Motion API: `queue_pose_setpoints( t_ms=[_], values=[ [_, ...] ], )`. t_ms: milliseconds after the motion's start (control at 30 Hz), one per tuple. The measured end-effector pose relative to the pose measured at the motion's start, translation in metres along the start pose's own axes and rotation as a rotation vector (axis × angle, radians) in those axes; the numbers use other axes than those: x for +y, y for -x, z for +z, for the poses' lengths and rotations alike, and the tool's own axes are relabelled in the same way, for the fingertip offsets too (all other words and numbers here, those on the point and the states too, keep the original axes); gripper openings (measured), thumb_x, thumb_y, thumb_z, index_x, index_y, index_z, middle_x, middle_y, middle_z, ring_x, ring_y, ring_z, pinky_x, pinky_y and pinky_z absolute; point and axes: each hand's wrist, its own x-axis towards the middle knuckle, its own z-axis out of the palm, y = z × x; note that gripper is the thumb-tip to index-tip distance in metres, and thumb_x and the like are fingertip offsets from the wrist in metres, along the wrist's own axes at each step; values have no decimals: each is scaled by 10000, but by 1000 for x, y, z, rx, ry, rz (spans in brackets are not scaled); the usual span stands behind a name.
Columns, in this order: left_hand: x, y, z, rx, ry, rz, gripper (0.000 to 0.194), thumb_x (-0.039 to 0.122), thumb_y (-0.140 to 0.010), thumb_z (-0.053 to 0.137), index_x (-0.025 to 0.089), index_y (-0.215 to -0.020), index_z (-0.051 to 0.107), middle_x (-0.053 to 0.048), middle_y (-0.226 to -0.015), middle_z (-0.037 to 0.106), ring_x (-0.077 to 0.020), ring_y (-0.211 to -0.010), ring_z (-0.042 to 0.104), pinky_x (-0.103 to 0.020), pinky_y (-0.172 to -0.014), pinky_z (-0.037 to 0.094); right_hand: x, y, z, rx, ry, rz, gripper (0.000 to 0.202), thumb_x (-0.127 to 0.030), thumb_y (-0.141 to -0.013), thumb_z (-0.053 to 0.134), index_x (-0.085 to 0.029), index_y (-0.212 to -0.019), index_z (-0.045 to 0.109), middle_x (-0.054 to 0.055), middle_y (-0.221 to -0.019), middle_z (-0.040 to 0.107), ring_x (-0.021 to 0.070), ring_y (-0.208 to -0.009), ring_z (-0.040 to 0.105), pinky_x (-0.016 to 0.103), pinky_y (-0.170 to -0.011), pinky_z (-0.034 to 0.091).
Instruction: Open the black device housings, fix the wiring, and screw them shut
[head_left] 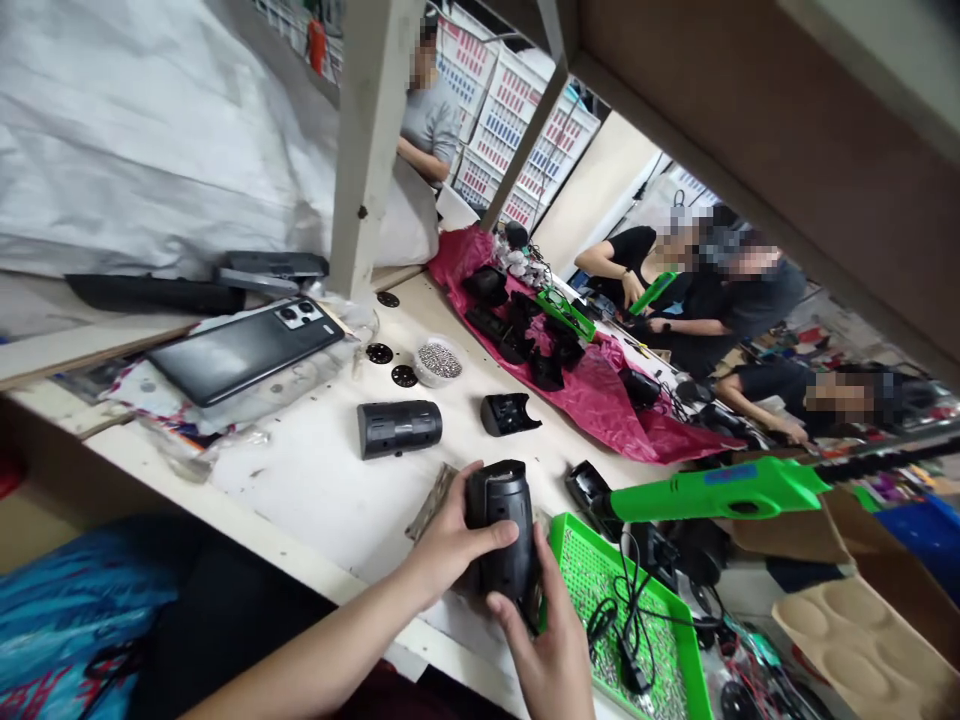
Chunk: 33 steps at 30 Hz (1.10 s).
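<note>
Near the table's front edge, a black plastic cylindrical housing point(504, 500) stands roughly upright between my two hands. My left hand point(457, 535) is wrapped round its left side, with the thumb across the front. The fingers of my right hand point(544, 620) hold its lower right side. Beyond it on the table lie another black cylindrical housing point(400, 428) and a shorter black curved shell point(510, 413). Small metal screws fill a white bowl point(439, 362), with flat black discs point(379, 353) beside it.
A green electric screwdriver point(720, 490) hangs at the right above a green tray point(694, 650) of screws and a black cable. Left lies a smartphone point(247, 350). Black parts rest on pink plastic sheeting point(622, 425). A white post point(367, 150) rises from the table. Several people work beyond.
</note>
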Motion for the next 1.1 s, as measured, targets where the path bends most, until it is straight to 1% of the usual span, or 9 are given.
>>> queue_pose_setpoints(
  t_ms=[167, 233, 333, 433, 533, 667, 833, 967, 1100],
  values=[
    [-7, -2, 1, 62, -18, -5, 1184, 523, -572, 832, 184, -1500, 177, -181, -1513, 392, -307, -1399, 364, -435, -1154, 242, -13, 0, 5, 71, -37, 113, 657, -416, -937, 542, -188, -1503, 297, 180, -1466, 460, 343, -1314, 484, 499, -979, 526],
    [-9, -3, 1, 78, -37, 4, 1212, 528, -569, 835, 181, -1510, 155, -184, -1539, 351, -307, -1419, 329, -438, -1166, 212, -16, 0, 5, 88, -45, 137, 655, -425, -937, 540, -181, -1500, 311, 178, -1461, 466, 344, -1310, 488, 489, -977, 527],
    [-9, -4, 1, 83, -49, 1, 1199, 506, -570, 843, 182, -1509, 172, -181, -1550, 333, -315, -1425, 316, -451, -1166, 209, -14, -3, 0, 50, -22, 98, 660, -406, -925, 566, -172, -1494, 327, 179, -1435, 494, 338, -1274, 527, 453, -942, 556],
    [-6, -4, 1, 74, -40, -14, 1146, 478, -568, 851, 183, -1486, 231, -181, -1517, 386, -323, -1389, 376, -458, -1142, 266, -9, -5, -7, -4, 23, 45, 657, -386, -917, 584, -171, -1487, 338, 172, -1423, 506, 330, -1249, 549, 437, -918, 572],
    [-3, -4, 0, 76, -37, -13, 1033, 440, -576, 855, 196, -1431, 330, -168, -1444, 480, -324, -1334, 446, -458, -1116, 311, -11, -8, -10, -18, 61, 31, 660, -392, -918, 584, -145, -1480, 340, 187, -1403, 522, 329, -1222, 575, 428, -894, 585],
    [1, -2, 3, 103, -20, -3, 855, 390, -589, 850, 228, -1321, 439, -125, -1327, 575, -313, -1266, 512, -450, -1085, 356, -22, -9, -10, 11, 101, 34, 635, -445, -934, 533, -91, -1440, 382, 230, -1321, 588, 344, -1146, 633, 442, -843, 602],
    [7, -1, 10, 134, 11, -17, 637, 314, -645, 790, 236, -1191, 472, -68, -1146, 641, -258, -1105, 609, -405, -986, 446, -31, -12, -6, 48, 154, 42, 665, -542, -937, 475, -39, -1370, 442, 276, -1244, 627, 363, -1086, 667, 470, -804, 605],
    [9, -3, 12, 125, 23, -32, 577, 296, -659, 768, 235, -1149, 470, -53, -1076, 653, -242, -1028, 635, -394, -932, 476, -30, -16, -9, 46, 144, 38, 685, -563, -933, 466, -31, -1365, 457, 276, -1225, 638, 363, -1057, 682, 467, -782, 609],
    [9, 0, 11, 123, 8, -13, 606, 368, -648, 788, 228, -1142, 467, -72, -1126, 631, -259, -1099, 603, -391, -954, 461, -28, -16, -14, 23, 105, 60, 695, -554, -908, 526, -54, -1385, 459, 241, -1197, 667, 343, -1022, 701, 443, -784, 614]
  ],
)
